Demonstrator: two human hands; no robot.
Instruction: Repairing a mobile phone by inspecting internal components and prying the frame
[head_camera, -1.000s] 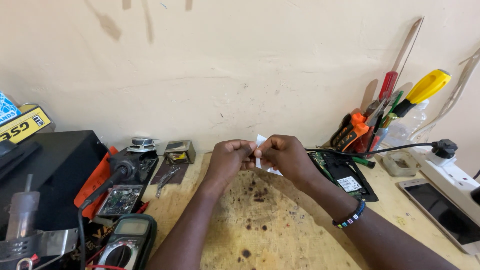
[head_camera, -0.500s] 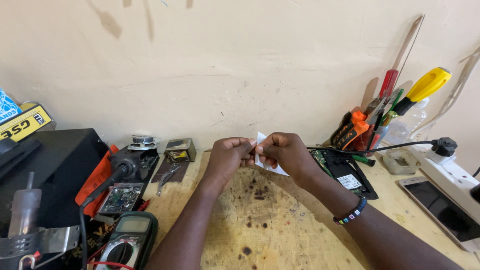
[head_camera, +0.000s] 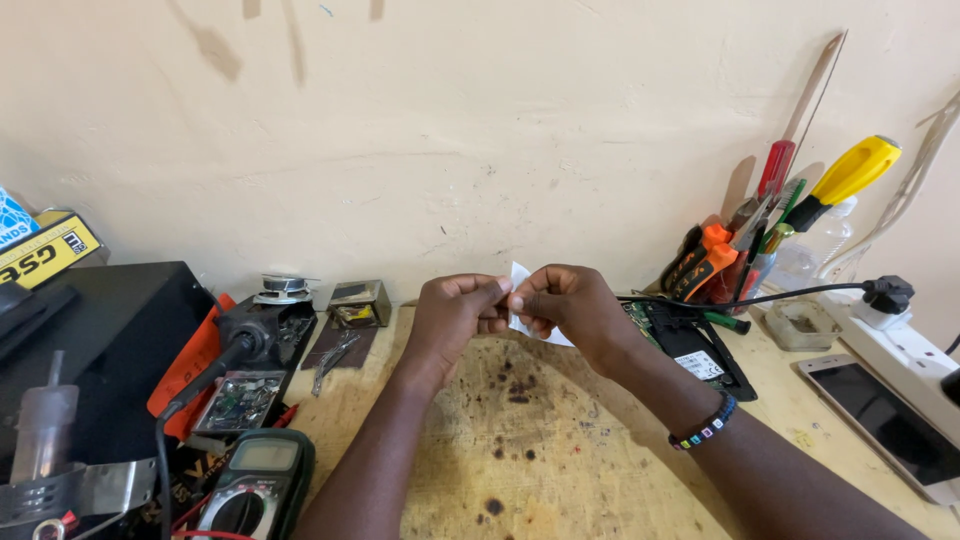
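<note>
Two hands meeting above a stained wooden counter (head_camera: 560, 450), close to a cream wall. Left hand (head_camera: 455, 315) and right hand (head_camera: 565, 305) both pinched shut on a small white slip of paper (head_camera: 520, 275), fingertips touching at its near edge; slip standing upright between the two grips, top corner poking above the knuckles, lower corner showing beneath the right hand. Beaded bracelet (head_camera: 705, 432) on the right wrist. Green multimeter (head_camera: 250, 490) at lower left, cluster of screwdrivers (head_camera: 780, 225) against the wall at right, dark phone (head_camera: 890, 415) beside a white power strip (head_camera: 900, 345).
</note>
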